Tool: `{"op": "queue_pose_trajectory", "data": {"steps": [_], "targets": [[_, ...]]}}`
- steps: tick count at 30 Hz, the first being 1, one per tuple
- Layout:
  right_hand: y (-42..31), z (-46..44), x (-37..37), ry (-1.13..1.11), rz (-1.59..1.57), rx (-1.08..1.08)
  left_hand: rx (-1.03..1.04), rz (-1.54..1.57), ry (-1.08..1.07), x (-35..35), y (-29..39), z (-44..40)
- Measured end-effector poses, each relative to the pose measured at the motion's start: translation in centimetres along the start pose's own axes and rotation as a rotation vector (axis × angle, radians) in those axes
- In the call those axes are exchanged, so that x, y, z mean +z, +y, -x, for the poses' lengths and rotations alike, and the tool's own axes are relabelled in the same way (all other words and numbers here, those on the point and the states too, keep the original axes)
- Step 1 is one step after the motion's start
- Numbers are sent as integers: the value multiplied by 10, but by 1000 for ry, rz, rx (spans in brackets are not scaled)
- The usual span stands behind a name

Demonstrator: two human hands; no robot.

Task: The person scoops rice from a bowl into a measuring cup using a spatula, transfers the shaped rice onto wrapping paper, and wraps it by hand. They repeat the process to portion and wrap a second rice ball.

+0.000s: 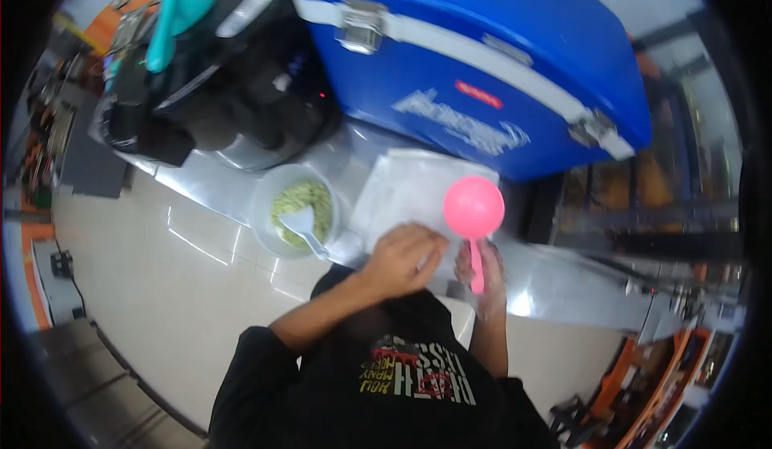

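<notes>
My right hand [490,268] is closed around the handle of a pink scoop [474,206], whose round bowl points away from me. The hand looks covered by a thin clear glove, though blur makes this uncertain. My left hand [406,260] is close by on the left, its fingers curled together; what they hold, if anything, is hidden. Under and beyond both hands lies a white sheet or flat bag [414,188] on the metal counter. Left of it stands a whitish tub [262,222] of pale green crumbly food [314,200], with a pale blue-white scoop [299,222] resting in it.
A large blue cooler box [450,71] with metal latches stands behind the sheet. To its left is a black appliance [249,103], with a teal spatula or spoon [165,35] and a whitish utensil [252,5] on top. The metal counter [555,284] extends right.
</notes>
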State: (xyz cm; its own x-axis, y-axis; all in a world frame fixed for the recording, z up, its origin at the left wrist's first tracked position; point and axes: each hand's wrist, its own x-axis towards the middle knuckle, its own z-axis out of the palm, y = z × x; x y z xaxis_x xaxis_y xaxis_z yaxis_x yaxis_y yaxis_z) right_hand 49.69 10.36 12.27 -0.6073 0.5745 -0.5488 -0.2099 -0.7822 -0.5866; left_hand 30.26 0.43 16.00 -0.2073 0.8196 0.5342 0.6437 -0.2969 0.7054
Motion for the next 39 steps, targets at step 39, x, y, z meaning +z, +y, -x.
{"op": "queue_pose_trajectory", "data": {"steps": [39], "targets": [[107,-96,277,-692,2298,63,-847,713,793,-223,-51,179]]}}
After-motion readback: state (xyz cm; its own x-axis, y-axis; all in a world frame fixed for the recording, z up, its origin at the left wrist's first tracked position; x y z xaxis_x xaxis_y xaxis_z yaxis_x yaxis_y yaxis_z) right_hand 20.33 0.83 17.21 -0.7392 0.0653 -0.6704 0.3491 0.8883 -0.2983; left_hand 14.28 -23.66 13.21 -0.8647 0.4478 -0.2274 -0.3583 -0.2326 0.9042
